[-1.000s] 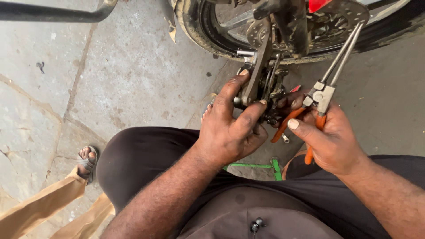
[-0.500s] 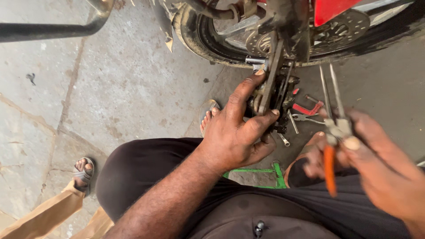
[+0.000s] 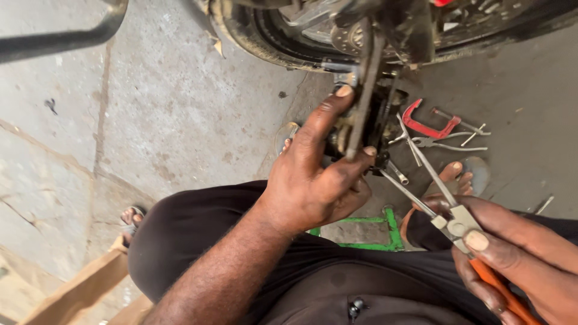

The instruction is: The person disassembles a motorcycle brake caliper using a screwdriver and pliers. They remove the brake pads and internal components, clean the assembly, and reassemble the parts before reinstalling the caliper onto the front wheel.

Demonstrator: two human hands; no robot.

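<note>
Left hand (image 3: 313, 180) grips a dark bracket (image 3: 361, 102), hiding its lower end. Right hand (image 3: 518, 253), cut off at the frame edge, clasps long-nosed pliers (image 3: 433, 192); handles mostly hidden.

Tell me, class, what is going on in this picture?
A person crouches beside a motorcycle wheel on concrete. The left hand grips a dark metal part under the wheel, while the right hand holds long-nose pliers with orange handles, tips aimed at that part. A red clamp and small tools lie on the ground.
</note>
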